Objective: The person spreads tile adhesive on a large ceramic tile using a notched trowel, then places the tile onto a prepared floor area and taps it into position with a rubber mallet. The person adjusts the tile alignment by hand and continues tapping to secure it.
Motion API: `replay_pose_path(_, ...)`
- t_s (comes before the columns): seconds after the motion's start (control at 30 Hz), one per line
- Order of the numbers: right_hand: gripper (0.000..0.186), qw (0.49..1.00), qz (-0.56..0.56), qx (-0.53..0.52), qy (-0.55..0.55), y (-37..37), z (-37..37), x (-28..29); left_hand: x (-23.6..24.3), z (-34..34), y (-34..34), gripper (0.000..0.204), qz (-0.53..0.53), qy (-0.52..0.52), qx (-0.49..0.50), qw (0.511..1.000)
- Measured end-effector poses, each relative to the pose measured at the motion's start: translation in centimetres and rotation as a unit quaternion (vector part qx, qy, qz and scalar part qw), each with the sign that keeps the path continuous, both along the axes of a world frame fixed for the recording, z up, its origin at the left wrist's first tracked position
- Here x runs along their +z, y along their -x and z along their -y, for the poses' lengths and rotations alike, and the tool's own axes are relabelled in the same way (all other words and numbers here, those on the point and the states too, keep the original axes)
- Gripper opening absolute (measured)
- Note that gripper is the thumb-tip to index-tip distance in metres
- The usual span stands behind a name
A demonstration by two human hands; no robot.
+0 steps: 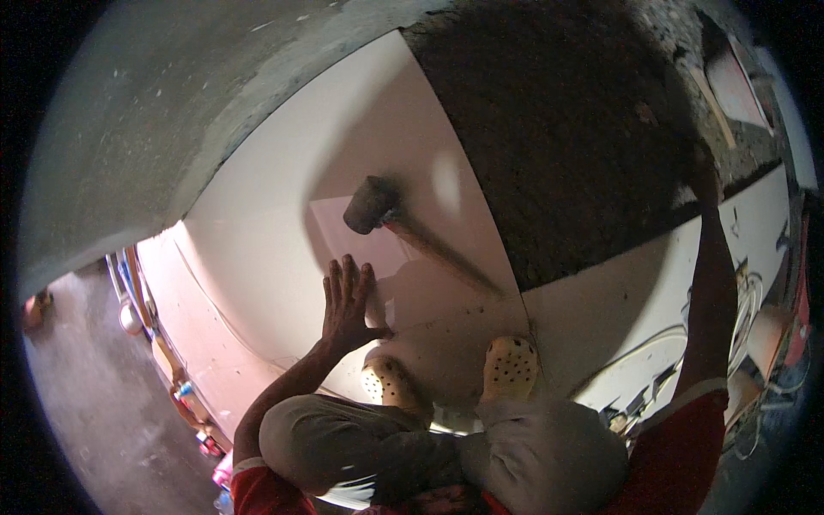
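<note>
My left hand (345, 302) lies with fingers spread on a large pale, glossy floor tile (257, 240). Just ahead of its fingertips a mallet (371, 206) with a dark head and wooden handle rests on the same tile, its handle slanting toward my feet. My right arm stretches far out to the right. At its end my right hand (702, 176) is over the far right edge of a dark, rough bed of mortar or soil (566, 137). Deep shadow hides its fingers, so whether it holds anything cannot be made out.
A grey wall (163, 112) borders the tile on the left. My clog-style shoes (510, 365) stand on the tiles. Cables (747, 300) lie on another pale tile (618, 257) at the right. A thin wooden stick (714, 107) lies at the far right. Assorted items (172, 360) line the left tile edge.
</note>
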State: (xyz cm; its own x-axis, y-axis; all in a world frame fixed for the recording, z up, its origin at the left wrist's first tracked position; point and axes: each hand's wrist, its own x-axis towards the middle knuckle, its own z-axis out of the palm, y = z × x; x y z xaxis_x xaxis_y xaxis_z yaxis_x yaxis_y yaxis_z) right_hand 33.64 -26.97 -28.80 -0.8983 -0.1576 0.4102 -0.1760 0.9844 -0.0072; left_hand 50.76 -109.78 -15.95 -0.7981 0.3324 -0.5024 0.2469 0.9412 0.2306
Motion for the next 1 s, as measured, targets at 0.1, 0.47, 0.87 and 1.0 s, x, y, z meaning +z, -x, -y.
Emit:
replay_pose_path(0.1,0.057,0.911,0.240,-0.251,-0.224,0.0,-0.5,0.0,-0.2,0.1,0.0,0.148,0.009,0.002,-0.001,1.000)
replay_pose_path(0.47,0.057,0.834,0.454,-0.054,0.307,10.4,30.7,14.7,-0.6,0.4,0.1,0.149,0.006,0.006,0.003,1.000)
replay_pose_path(0.87,0.074,0.878,0.451,-0.017,0.160,19.5,44.0,18.3,-0.8,0.9,-0.1,0.151,0.021,0.016,0.022,0.999)
replay_pose_path(1.0,0.063,0.889,0.418,0.021,0.184,19.9,44.1,18.6,-1.0,1.0,-0.1,0.148,-0.005,0.016,-0.001,1.000)
